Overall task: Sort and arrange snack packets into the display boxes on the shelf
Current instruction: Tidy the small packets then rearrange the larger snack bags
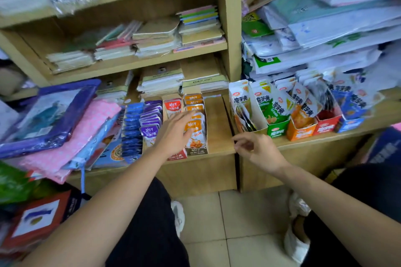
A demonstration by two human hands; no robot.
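Four display boxes stand side by side on the low shelf (218,128): blue packets (132,128), purple packets (150,119), red packets (173,105) and orange packets (195,115). My left hand (176,131) hovers flat, fingers spread, over the red and orange boxes, holding nothing. My right hand (258,150) hangs at the shelf's front edge with fingers loosely curled and empty. To the right, a second row of boxes holds white (245,110), green (271,112), orange (301,123), red (327,123) and blue (351,112) snack packets.
Stacked notebooks (160,37) fill the upper shelves. Plastic document bags (50,115) in blue and pink lie left of the boxes. Piled paper packs (338,34) crowd the right. My knees and white shoes (297,243) are over the tiled floor.
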